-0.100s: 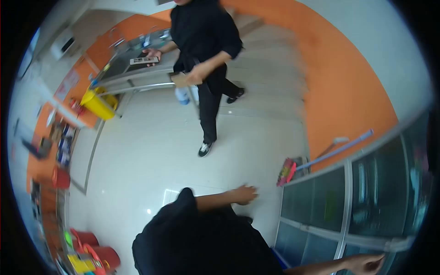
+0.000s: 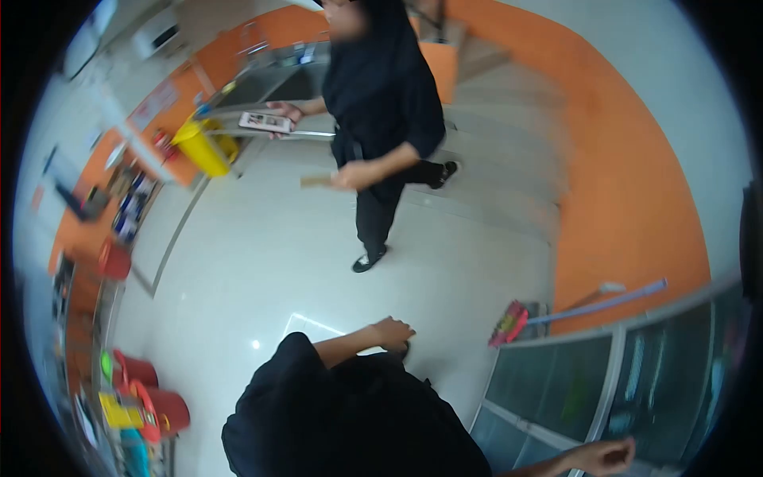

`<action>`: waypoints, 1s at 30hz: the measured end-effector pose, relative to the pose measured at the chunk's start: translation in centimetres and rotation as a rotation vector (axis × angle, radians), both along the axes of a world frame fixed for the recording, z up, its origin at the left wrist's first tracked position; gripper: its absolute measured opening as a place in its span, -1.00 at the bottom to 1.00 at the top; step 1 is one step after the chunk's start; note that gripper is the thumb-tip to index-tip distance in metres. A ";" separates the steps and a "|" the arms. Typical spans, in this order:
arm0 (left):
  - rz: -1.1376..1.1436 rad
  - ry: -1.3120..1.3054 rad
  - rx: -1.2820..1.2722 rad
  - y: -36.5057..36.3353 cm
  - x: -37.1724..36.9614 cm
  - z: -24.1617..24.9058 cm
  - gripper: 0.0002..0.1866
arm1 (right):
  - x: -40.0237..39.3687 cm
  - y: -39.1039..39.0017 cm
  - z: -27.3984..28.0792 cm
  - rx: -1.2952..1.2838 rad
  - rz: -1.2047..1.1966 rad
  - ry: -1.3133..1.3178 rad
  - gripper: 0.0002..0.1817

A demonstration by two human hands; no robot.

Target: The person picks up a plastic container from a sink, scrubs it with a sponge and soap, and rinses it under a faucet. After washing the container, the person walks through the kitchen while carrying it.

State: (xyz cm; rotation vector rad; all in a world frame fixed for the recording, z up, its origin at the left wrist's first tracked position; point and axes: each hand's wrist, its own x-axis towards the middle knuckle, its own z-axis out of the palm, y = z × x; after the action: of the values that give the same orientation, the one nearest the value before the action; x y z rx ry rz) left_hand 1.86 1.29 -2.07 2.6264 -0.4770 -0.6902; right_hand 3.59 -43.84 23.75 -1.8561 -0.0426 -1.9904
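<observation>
My left hand (image 2: 393,332) hangs in front of my black-clothed body, out over the pale tiled floor (image 2: 254,262), its fingers loosely bent and somewhat apart. Nothing shows in it. At the lower right, my right hand (image 2: 606,456) is nearest to the glass-panelled cabinet (image 2: 548,385) and overlaps its lower panels in this view. Its fingers curl loosely with a gap to the thumb, and no object is seen between them. Facing me stands a person in black (image 2: 381,87) with a phone (image 2: 266,122) in one hand and a small tan flat piece (image 2: 316,181) in the other.
A pink-headed broom (image 2: 509,322) leans by the cabinet and orange wall (image 2: 636,183). Behind the person are a steel sink counter (image 2: 306,83) and a yellow bin (image 2: 203,149). Red buckets (image 2: 168,413) stand at lower left. Steps (image 2: 509,143) rise at the back right.
The view has turned slightly left, so the surroundings sit further right. My left hand has drawn back toward my body. The person has lowered the hand with the tan piece a little.
</observation>
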 end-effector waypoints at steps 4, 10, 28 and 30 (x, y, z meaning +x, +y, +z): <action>0.379 0.010 0.358 13.9 -8.2 3.4 -0.54 | 3.2 16.9 -18.4 0.233 0.633 0.856 -0.75; 0.788 -0.177 -0.026 7.6 -6.7 0.4 -0.51 | 5.1 31.8 -22.2 -0.770 1.597 1.515 -0.68; 1.454 0.165 -0.452 -3.7 -18.9 -4.3 -0.64 | -1.9 45.7 -20.4 -1.691 2.416 1.250 -0.70; 1.527 -0.020 -0.513 -3.4 -20.8 -7.3 -0.68 | -5.5 47.0 -21.2 -1.761 2.503 1.239 -0.71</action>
State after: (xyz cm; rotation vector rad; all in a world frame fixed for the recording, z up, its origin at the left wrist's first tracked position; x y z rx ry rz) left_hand -18.95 -2.10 -9.39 1.7366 1.1138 0.0184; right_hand -1.87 3.16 2.60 -0.8879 -2.2812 1.3376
